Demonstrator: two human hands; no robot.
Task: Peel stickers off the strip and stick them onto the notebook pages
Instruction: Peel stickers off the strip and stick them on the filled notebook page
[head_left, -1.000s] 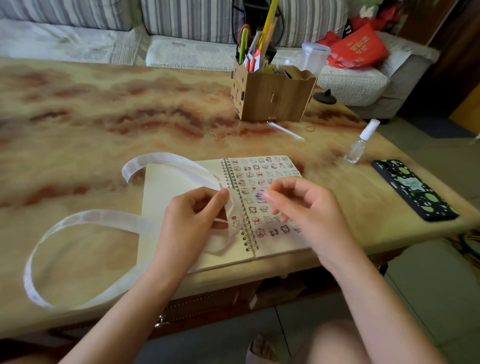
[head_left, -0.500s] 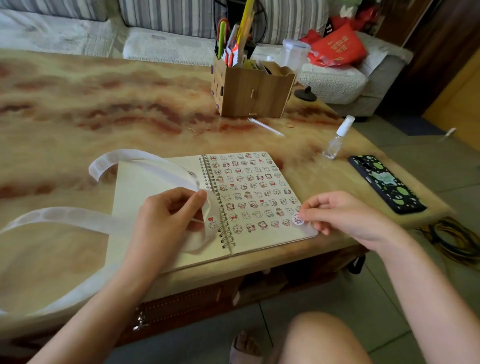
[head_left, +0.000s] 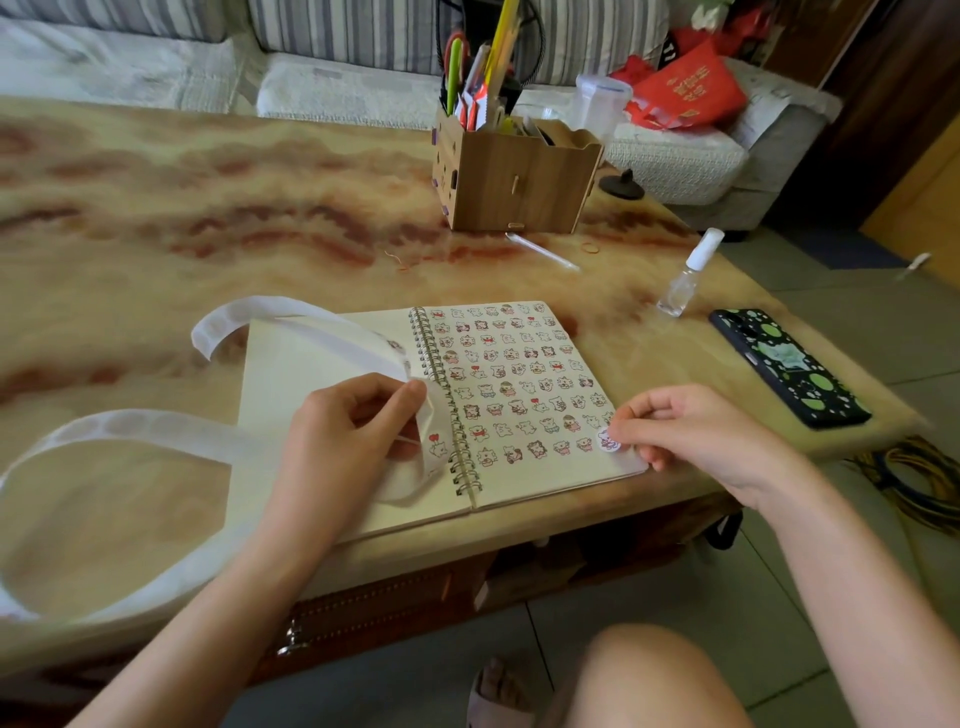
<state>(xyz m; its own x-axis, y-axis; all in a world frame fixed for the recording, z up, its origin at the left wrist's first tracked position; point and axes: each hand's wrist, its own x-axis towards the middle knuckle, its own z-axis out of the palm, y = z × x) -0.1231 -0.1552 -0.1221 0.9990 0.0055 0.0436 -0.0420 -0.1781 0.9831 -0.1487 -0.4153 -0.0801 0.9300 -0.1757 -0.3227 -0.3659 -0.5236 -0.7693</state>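
Holding the round sticker (head_left: 608, 442) w/ my right hand (head_left: 693, 439), thumb + index pinching it at the notebook's (head_left: 301, 374) right page, 4 o'clock corner, end of the last row; can't tell if it's stuck down yet. Left hand (head_left: 340, 434) grips the strip (head_left: 156, 426) by the spiral, 9 o'clock of the sticker. Imo: line up w/ the row, then rub centre outward.

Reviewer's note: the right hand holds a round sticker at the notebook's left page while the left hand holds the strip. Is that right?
One detail is wrong. The head view shows the right hand holding the round sticker at the notebook's right page, near its lower outer corner, not the left page. The left hand does hold the strip.
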